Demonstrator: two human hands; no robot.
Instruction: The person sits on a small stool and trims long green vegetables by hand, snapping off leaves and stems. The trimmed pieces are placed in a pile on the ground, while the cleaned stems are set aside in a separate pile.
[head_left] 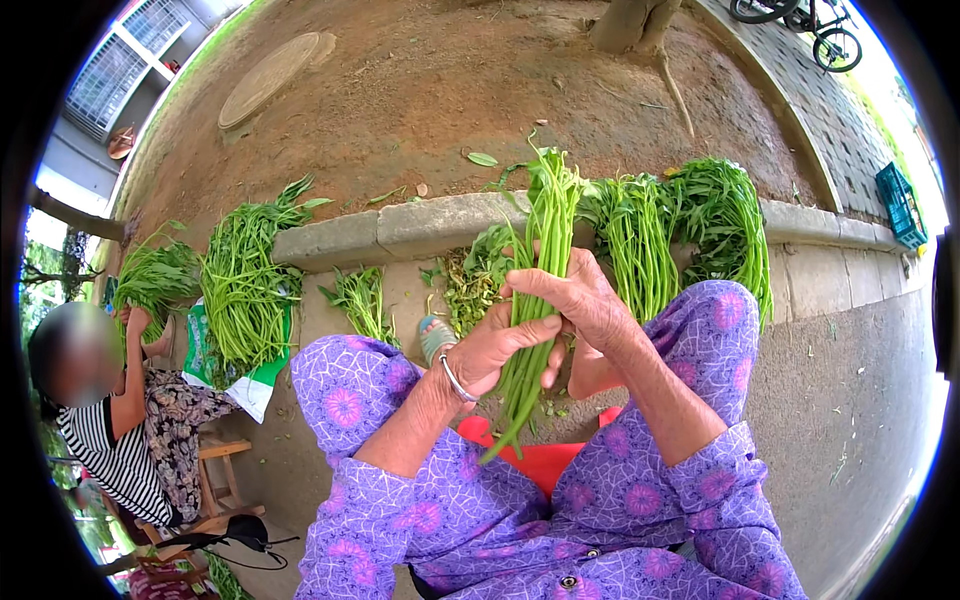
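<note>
A bunch of water spinach (550,215), long green stems with leafy tops, is held upright over my lap, tops pointing away from me. My left hand (495,350), with a silver bangle at the wrist, is closed round the lower stems. Higher up, my right hand (585,305) wraps the same bunch from the right, its thumb across the stems. The cut ends hang below my hands, above a red plastic thing (545,462) between my knees. Just beyond my hands lies a pile of loose leaves and trimmings (470,290), partly hidden.
Piles of greens (640,240) lean on the stone kerb (430,222); another heap (245,300) lies on a green-and-white sack (265,385). At left a seated person (120,430) handles greens. A teal crate (902,205) stands at far right. Bare soil with a tree trunk (632,25) lies beyond.
</note>
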